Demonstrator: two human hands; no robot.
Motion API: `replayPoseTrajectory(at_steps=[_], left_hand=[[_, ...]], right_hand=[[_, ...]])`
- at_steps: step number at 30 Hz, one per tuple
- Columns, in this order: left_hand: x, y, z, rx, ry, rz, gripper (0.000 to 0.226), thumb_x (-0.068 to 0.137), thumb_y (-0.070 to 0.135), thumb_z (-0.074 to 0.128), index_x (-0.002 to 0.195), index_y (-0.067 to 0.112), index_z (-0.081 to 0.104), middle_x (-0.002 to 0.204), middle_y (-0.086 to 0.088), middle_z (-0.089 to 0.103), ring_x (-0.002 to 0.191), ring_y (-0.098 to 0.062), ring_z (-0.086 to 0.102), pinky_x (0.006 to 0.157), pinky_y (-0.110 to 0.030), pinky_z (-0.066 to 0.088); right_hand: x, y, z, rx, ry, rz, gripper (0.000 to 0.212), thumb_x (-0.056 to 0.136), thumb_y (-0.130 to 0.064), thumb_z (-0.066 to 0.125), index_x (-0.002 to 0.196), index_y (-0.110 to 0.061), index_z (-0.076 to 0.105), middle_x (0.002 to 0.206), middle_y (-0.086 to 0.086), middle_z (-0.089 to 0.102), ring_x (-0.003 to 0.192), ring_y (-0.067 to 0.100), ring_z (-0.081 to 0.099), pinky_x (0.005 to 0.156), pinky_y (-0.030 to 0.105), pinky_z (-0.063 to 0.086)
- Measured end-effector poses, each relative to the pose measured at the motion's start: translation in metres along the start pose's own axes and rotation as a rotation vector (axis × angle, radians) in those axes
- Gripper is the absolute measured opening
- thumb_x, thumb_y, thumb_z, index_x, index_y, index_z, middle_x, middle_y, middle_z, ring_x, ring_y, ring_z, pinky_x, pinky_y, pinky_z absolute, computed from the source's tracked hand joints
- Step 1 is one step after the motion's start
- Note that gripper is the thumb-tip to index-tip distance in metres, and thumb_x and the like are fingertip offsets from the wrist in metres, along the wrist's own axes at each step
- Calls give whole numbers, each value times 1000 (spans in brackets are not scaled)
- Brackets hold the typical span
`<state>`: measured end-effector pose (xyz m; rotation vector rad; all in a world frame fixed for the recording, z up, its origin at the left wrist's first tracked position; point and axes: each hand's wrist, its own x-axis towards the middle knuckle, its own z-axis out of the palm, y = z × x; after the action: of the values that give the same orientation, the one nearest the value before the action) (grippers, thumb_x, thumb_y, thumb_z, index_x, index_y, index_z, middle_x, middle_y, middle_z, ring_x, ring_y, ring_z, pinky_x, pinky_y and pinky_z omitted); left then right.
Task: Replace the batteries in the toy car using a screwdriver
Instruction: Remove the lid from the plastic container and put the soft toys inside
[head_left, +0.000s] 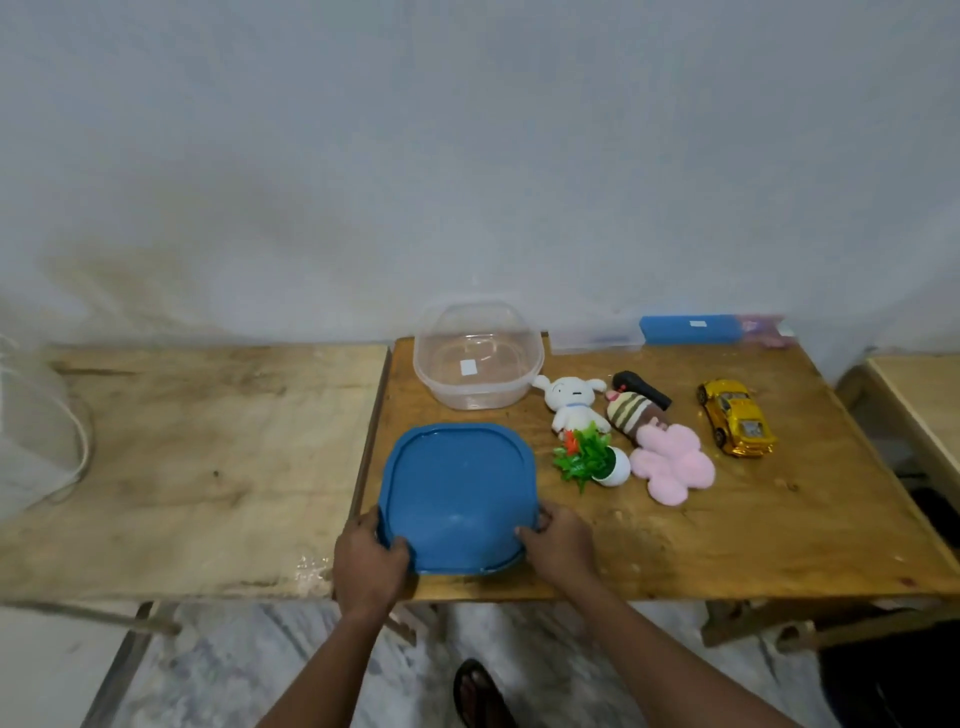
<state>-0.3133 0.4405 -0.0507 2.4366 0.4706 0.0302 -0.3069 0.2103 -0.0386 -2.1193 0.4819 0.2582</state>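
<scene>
Hands are gripping a blue lid (457, 493) at its near corners, left hand (370, 564) and right hand (560, 543) fingers curling over its rim, both forearms reaching forward, while the gold toy car (736, 418) is sitting well apart on the worktop (753, 519).

On the table (727, 545), the lid (457, 493) lies near the front edge, the container (478, 358) behind it. Plush toys (571, 405) and a potted plant (592, 460) cluster to their right; the toy car (737, 418) lies farther right.

Wood table (727, 545) w/ blue lid (457, 493), clear tub (478, 358), plush toys (571, 405), gold car (737, 418).
</scene>
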Motion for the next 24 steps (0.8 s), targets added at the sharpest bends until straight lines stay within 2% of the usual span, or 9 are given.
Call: replayPoseTrajectory(at_steps=[5, 8, 10, 12, 13, 15, 17, 21, 24], left_hand=[[15, -9, 14, 42, -107, 4, 31, 78, 24, 67, 106, 14, 64, 99, -8, 69, 84, -28, 63, 70, -36, 57], [26, -7, 20, 72, -155, -28, 40, 69, 32, 67, 105, 14, 64, 95, -4, 65, 79, -23, 61, 62, -31, 52], [29, 0, 21, 75, -85, -50, 46, 64, 39, 63, 105, 18, 64, 97, -4, 63, 85, -26, 60, 68, -36, 55], [30, 9, 25, 48, 14, -6, 47, 68, 32, 67, 113, 17, 67, 108, -8, 63, 97, -31, 60, 80, -44, 55], [31, 15, 29, 21, 42, 47, 49, 71, 27, 71, 118, 15, 68, 114, -10, 64, 102, -33, 60, 83, -45, 54], [35, 35, 39, -39, 39, 144, 49, 75, 23, 75, 123, 14, 67, 121, -8, 62, 108, -30, 58, 88, -44, 52], [42, 59, 50, -100, -16, 195, 45, 79, 23, 74, 122, 15, 66, 118, -4, 61, 110, -24, 56, 91, -37, 48], [53, 115, 66, -150, -124, 298, 40, 84, 27, 71, 123, 20, 64, 119, 1, 60, 113, -18, 53, 91, -25, 39], [62, 155, 80, -147, -195, 378, 40, 83, 30, 70, 122, 22, 66, 121, 0, 61, 112, -18, 54, 90, -29, 44]], right_hand=[[14, -4, 3, -92, -71, 53, 33, 85, -17, 72, 118, -13, 69, 108, 1, 73, 93, 18, 68, 68, 26, 49], [21, -6, 8, -148, -80, 47, 26, 84, -15, 70, 110, -14, 70, 84, -4, 66, 71, 11, 60, 54, 23, 44], [22, -10, 8, -185, -26, 2, 11, 83, -15, 69, 93, -20, 68, 70, -11, 55, 59, 3, 50, 46, 16, 35], [22, -16, 7, -174, 37, -51, 17, 84, -15, 68, 72, -23, 58, 60, -11, 47, 53, 3, 44, 44, 16, 28], [25, -20, 6, -161, 70, -85, 17, 83, -16, 68, 70, -22, 58, 59, -8, 48, 53, 5, 44, 46, 18, 30], [34, -28, 2, -144, 151, -154, 6, 81, -19, 66, 82, -14, 66, 64, -4, 55, 59, 7, 50, 53, 27, 42], [47, -35, -6, -115, 223, -173, 16, 82, -19, 67, 94, -10, 70, 78, -1, 66, 72, 13, 58, 66, 35, 53], [67, -49, -40, -80, 362, -172, 29, 84, -17, 69, 113, -17, 72, 102, -1, 70, 90, 11, 58, 75, 24, 44], [86, -47, -69, -105, 410, -140, 37, 84, -24, 69, 121, -22, 70, 109, -1, 70, 99, 16, 62, 73, 22, 41]])
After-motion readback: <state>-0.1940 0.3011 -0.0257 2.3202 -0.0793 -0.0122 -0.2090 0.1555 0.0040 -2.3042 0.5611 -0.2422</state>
